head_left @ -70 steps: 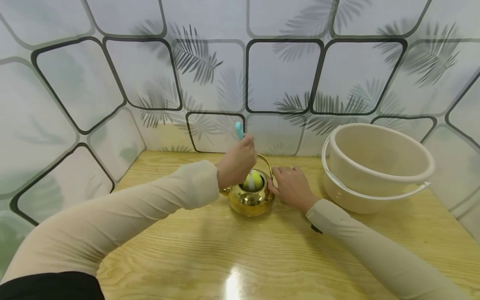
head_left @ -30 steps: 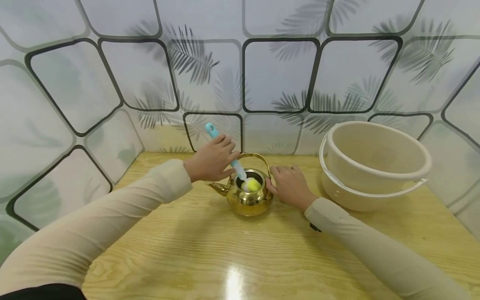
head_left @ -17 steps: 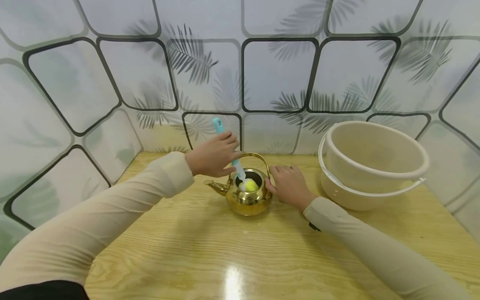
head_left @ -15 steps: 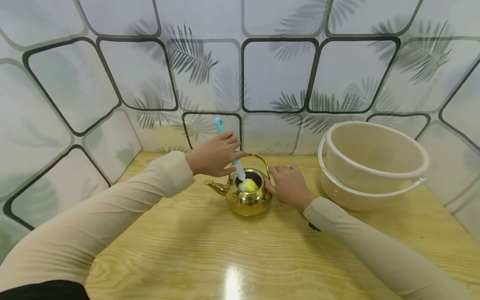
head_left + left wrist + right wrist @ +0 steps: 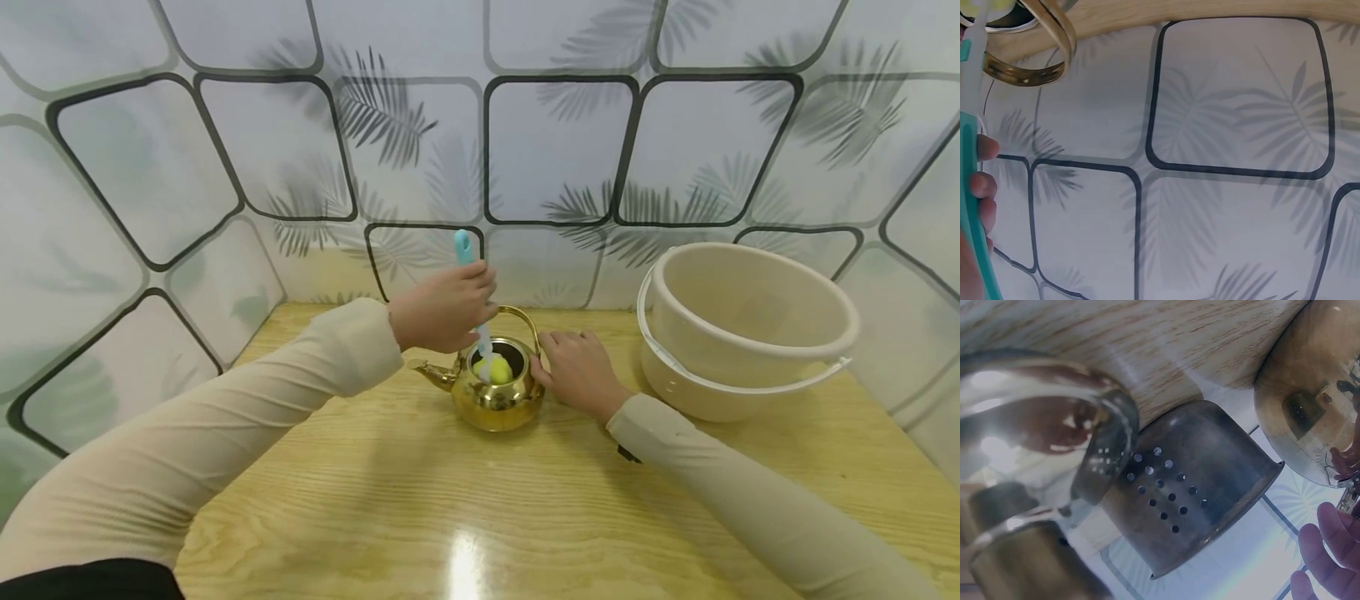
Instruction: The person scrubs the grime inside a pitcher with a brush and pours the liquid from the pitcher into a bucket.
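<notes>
My left hand (image 5: 442, 308) grips the turquoise handle of a sponge bottle brush (image 5: 464, 246). The brush stands nearly upright, its yellow-and-white sponge head (image 5: 495, 370) in the mouth of a shiny gold kettle (image 5: 498, 410). In the left wrist view, fingers curl round the brush handle (image 5: 969, 181), near the kettle's hoop handle (image 5: 1029, 74). On the kettle's right, my right hand (image 5: 583, 375) holds the foot of the hoop handle, thumb in front and fingers behind. How deep the sponge reaches is hidden.
A cream bucket (image 5: 750, 392) with a white bail stands right of my right hand, a basin (image 5: 757, 262) nested in it. The right wrist view shows a perforated metal strainer (image 5: 1197, 469) and a shiny round metal piece (image 5: 1022, 425). Patterned wall (image 5: 566, 150) closes the table's back.
Over the last second my left hand has shifted right and the brush has swung from leaning left to nearly upright. Earlier the sponge sat higher. My right hand and the kettle stay put.
</notes>
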`<state>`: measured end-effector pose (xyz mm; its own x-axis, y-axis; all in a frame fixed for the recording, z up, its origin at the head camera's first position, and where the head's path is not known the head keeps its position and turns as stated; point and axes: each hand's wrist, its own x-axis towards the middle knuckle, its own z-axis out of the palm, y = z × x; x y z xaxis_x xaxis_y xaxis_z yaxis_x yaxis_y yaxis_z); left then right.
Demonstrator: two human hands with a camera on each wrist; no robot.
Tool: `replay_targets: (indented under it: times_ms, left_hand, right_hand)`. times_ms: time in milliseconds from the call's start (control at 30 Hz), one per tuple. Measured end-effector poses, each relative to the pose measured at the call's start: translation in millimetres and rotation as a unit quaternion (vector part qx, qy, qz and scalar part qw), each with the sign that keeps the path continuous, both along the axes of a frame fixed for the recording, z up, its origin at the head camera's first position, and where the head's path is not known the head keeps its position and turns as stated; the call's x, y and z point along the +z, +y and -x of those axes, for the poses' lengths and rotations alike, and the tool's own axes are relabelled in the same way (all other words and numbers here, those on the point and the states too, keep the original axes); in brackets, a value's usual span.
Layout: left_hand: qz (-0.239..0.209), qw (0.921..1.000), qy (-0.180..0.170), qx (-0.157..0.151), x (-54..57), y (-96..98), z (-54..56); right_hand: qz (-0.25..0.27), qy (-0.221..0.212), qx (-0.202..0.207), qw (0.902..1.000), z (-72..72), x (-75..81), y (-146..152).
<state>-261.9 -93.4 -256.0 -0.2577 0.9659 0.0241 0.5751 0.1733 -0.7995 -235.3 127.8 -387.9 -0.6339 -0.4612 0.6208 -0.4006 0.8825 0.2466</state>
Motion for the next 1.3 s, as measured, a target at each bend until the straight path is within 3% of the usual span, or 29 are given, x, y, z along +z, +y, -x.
replay_targets:
  times_ms: [167, 367, 567, 833, 1300]
  left_hand:
    - [0.02, 0.9988, 0.043, 0.009, 1.1, 4.5, -3.5]
    - [0.008, 0.9978, 0.059, 0.028, 0.5, 5.5, -4.4]
    - [-0.025, 0.9962, 0.058, 0.06, -1.5, 5.9, -6.0]
    - [-0.045, 0.9935, 0.027, 0.101, -6.4, 7.2, -7.9]
    - [-0.072, 0.9931, 0.018, 0.091, -14.1, 3.8, -4.1]
  right_hand:
    - [-0.003, 0.009, 0.001, 1.0, 0.1, -1.1, 0.2]
    - [0.0, 0.004, 0.003, 1.0, 0.2, -1.8, -0.1]
    - [0.003, 0.005, 0.005, 1.0, -0.7, -0.4, 0.3]
    - [-0.002, 0.008, 0.007, 0.9999, -1.2, -0.2, 0.6]
    - [0.002, 0.01, 0.01, 0.9999, 0.3, -1.0, -0.2]
